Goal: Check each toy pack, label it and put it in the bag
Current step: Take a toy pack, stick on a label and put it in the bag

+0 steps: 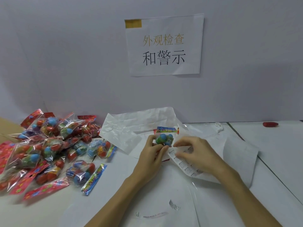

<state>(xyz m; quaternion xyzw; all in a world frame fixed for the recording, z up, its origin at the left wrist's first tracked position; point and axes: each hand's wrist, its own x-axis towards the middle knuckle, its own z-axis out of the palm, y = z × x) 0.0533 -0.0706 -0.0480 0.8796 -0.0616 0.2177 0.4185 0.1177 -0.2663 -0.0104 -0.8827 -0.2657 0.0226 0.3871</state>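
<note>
My left hand point(151, 154) grips a clear toy pack point(164, 137) of blue and green eggs with a colourful header card, held upright at the table's middle. My right hand point(195, 154) pinches the top edge of a sheet of warning labels point(183, 163) right beside the pack's lower part. A large pile of toy packs point(49, 145) with red, blue and green eggs lies at the left. A white plastic bag point(131, 126) lies crumpled behind my hands, its opening hard to make out.
A white wall with a printed paper sign point(164, 46) stands close behind the table. A small red object point(270, 124) lies at the far right. Clear plastic film point(164, 202) covers the table in front of me. A cardboard edge point(6, 126) shows at far left.
</note>
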